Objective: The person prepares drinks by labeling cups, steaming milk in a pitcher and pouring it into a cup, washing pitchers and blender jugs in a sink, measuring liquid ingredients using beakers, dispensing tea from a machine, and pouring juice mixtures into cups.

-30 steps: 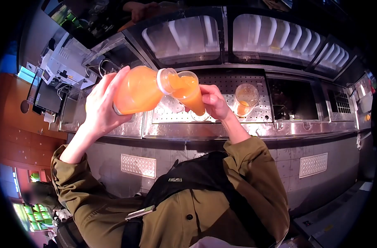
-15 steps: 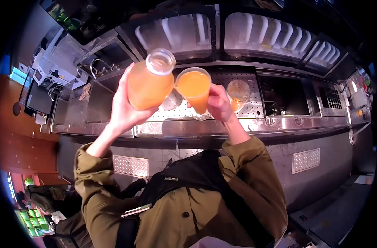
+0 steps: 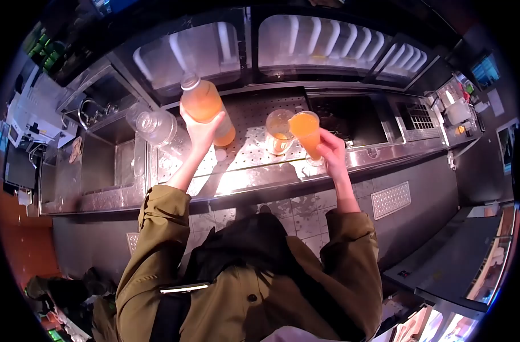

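My left hand (image 3: 202, 130) is wrapped round a clear bottle of orange juice (image 3: 200, 101), its open mouth toward the back. Just behind and right of that bottle, another orange-filled vessel (image 3: 224, 135) partly shows on the perforated steel drain tray (image 3: 248, 149). In my right hand (image 3: 332, 151) is a tall drinking glass of orange juice (image 3: 306, 132), filled close to the rim and a little tilted. The glass partly overlaps a wider clear glass vessel (image 3: 278, 137) with a little orange liquid at its bottom. Bottle and drinking glass are well apart.
Clear empty bottles (image 3: 156, 126) are at the left end of the tray. A steel sink (image 3: 106, 162) with a tap (image 3: 89, 111) lies farther left. Right of the tray is a dark recessed well (image 3: 351, 119). The steel counter's front edge (image 3: 243, 194) runs before me.
My view has shifted to the right. The bottle has moved away from the drinking glass. My right hand has carried the glass from the wider vessel's left to its right side.
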Available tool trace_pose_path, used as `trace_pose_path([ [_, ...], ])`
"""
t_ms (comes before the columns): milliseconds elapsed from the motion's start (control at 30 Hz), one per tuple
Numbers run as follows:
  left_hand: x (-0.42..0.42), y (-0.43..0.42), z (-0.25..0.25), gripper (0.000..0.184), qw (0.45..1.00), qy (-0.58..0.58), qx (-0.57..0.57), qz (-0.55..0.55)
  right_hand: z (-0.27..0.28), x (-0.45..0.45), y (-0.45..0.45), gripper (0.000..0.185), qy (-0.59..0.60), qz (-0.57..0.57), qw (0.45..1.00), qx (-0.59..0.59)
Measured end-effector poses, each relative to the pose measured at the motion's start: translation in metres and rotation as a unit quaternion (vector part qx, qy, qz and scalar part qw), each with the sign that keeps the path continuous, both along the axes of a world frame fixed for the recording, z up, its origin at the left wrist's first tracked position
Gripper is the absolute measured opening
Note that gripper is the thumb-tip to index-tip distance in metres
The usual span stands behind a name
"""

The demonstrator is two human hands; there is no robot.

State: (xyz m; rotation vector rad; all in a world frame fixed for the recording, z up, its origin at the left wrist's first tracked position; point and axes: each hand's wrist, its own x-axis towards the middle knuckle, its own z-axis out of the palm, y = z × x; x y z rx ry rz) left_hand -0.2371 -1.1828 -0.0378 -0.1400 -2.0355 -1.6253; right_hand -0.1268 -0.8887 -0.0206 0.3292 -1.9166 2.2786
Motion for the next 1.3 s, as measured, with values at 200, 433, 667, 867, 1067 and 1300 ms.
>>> trace_pose_path([
  [200, -0.032, 0.006, -0.033, 0.100, 0.998, -0.023, -0.047, 0.044, 0.003, -0.013, 0.027, 0.038, -0.020, -0.019, 0.976, 0.217],
  [433, -0.038, 0.011, -0.032, 0.104, 0.991, -0.119, -0.028, 0.063, 0.061, -0.041, 0.028, 0.039, 0.020, 0.001, 0.831, 0.555],
  [667, -0.042, 0.006, -0.039, 0.109, 0.996, -0.093, 0.010, 0.005, 0.090, -0.061, -0.011, 0.027, 0.166, 0.005, 0.629, 0.759],
  [867, 0.022, -0.012, -0.070, 0.072, 0.993, -0.011, -0.118, 0.001, 0.079, -0.062, -0.043, 0.028, 0.200, -0.012, 0.458, 0.866],
  [1067, 0.075, -0.037, -0.099, 0.045, 0.952, -0.083, -0.284, -0.082, 0.074, -0.052, -0.044, 0.034, 0.190, -0.040, 0.495, 0.847],
  [1300, 0.065, -0.051, -0.112, 0.039, 0.937, -0.072, -0.322, -0.115, 0.052, -0.007, -0.068, 0.050, -0.008, -0.049, 0.844, 0.534],
])
